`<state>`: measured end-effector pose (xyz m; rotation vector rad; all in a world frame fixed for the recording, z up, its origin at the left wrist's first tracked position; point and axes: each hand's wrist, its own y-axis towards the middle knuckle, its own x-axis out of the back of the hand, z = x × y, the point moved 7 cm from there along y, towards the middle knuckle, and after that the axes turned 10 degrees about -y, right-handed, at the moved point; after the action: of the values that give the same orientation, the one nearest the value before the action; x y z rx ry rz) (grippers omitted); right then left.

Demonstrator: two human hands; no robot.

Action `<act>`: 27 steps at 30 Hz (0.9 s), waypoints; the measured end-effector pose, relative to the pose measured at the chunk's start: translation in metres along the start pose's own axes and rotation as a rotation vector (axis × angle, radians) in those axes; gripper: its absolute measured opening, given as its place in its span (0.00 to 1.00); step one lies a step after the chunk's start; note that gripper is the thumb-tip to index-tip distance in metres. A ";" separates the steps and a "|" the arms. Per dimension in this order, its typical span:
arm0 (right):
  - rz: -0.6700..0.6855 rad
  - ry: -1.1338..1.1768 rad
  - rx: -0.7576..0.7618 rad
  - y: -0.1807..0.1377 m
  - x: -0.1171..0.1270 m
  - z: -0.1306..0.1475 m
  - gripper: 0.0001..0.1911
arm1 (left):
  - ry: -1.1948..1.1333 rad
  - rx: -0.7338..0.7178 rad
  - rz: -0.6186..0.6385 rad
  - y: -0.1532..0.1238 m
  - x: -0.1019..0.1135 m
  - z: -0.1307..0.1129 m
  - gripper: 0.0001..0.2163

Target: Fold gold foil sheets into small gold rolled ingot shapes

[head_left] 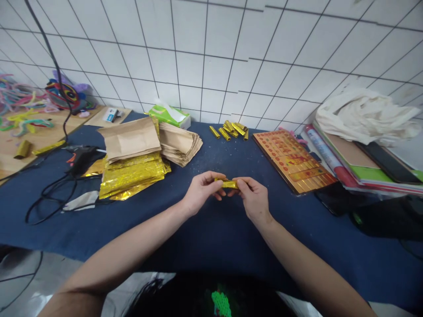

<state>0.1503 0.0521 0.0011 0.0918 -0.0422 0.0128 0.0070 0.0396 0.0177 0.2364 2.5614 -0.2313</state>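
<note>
A short roll of gold foil paper (229,184) is held level between my two hands, above the dark blue tablecloth (218,237). My left hand (205,190) pinches its left end between thumb and fingers. At the other end, my right hand (253,196) grips it with thumb and forefinger. Beyond the hands lies a small heap of finished-looking gold foil rolls (233,129). Left of my hands rest a stack of gold foil sheets (134,178), with brown paper (130,138) on top, and a further stack of brown-backed sheets (180,143).
A black glue gun (82,160) with a looped cable lies at the left. A green tissue pack (170,115) stands by the tiled wall. On the right are a gold-and-red printed pack (292,160), a phone (388,162) on stacked folders and a white cloth (366,116).
</note>
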 end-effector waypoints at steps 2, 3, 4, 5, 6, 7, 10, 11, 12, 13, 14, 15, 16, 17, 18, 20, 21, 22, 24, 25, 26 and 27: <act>-0.019 0.019 0.000 0.000 0.001 -0.001 0.10 | 0.058 -0.049 0.007 -0.001 -0.002 -0.001 0.17; -0.029 0.019 0.010 -0.001 0.002 0.000 0.10 | 0.077 -0.068 0.006 -0.001 -0.002 -0.002 0.17; -0.036 0.009 0.028 -0.002 0.003 0.002 0.10 | 0.089 -0.083 0.003 -0.002 -0.002 -0.002 0.17; -0.039 -0.012 0.052 -0.003 0.003 0.005 0.09 | 0.093 -0.098 -0.002 -0.002 -0.002 -0.003 0.17; -0.040 -0.041 0.081 -0.005 0.003 0.009 0.08 | 0.095 -0.111 -0.006 -0.002 -0.002 -0.004 0.17; -0.036 -0.074 0.116 -0.007 0.003 0.013 0.08 | 0.095 -0.122 -0.011 -0.002 -0.002 -0.005 0.17; -0.016 -0.186 0.259 -0.012 0.001 0.027 0.04 | 0.099 -0.143 -0.021 -0.004 -0.003 -0.008 0.16; -0.011 -0.229 0.311 -0.014 0.000 0.032 0.03 | 0.104 -0.149 -0.024 -0.005 -0.003 -0.008 0.16; -0.007 -0.273 0.355 -0.015 -0.001 0.035 0.01 | 0.110 -0.155 -0.027 -0.006 -0.004 -0.009 0.15; -0.002 -0.313 0.388 -0.017 -0.002 0.038 0.01 | 0.116 -0.164 -0.030 -0.008 -0.004 -0.010 0.15; 0.002 -0.345 0.411 -0.018 -0.003 0.040 0.02 | 0.121 -0.173 -0.033 -0.009 -0.005 -0.010 0.14; 0.011 -0.369 0.428 -0.019 -0.003 0.041 0.03 | 0.127 -0.181 -0.035 -0.010 -0.005 -0.011 0.13; 0.025 -0.386 0.444 -0.020 -0.005 0.042 0.03 | 0.136 -0.185 -0.037 -0.010 -0.005 -0.012 0.13; 0.039 -0.400 0.466 -0.021 -0.006 0.043 0.03 | 0.150 -0.185 -0.035 -0.011 -0.006 -0.012 0.12; 0.053 -0.413 0.491 -0.022 -0.007 0.045 0.04 | 0.167 -0.185 -0.031 -0.012 -0.006 -0.012 0.12; 0.075 -0.432 0.531 -0.024 -0.009 0.049 0.05 | 0.217 -0.196 -0.017 -0.013 -0.007 -0.012 0.10; 0.081 -0.432 0.540 -0.025 -0.010 0.050 0.06 | 0.252 -0.211 -0.009 -0.014 -0.008 -0.013 0.10; 0.084 -0.428 0.541 -0.026 -0.010 0.050 0.07 | 0.289 -0.231 -0.004 -0.015 -0.008 -0.013 0.10; 0.093 -0.409 0.533 -0.026 -0.011 0.051 0.08 | 0.351 -0.271 -0.001 -0.019 -0.009 -0.015 0.11; 0.096 -0.399 0.532 -0.026 -0.011 0.051 0.08 | 0.368 -0.285 0.000 -0.020 -0.009 -0.015 0.12; 0.097 -0.392 0.533 -0.027 -0.012 0.051 0.09 | 0.375 -0.296 0.000 -0.021 -0.010 -0.016 0.13; 0.095 -0.390 0.540 -0.027 -0.012 0.051 0.09 | 0.377 -0.302 0.002 -0.023 -0.010 -0.016 0.14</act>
<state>0.1367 0.0201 0.0488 0.6316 -0.4337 0.1015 0.0023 0.0200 0.0389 0.1801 2.9211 0.2231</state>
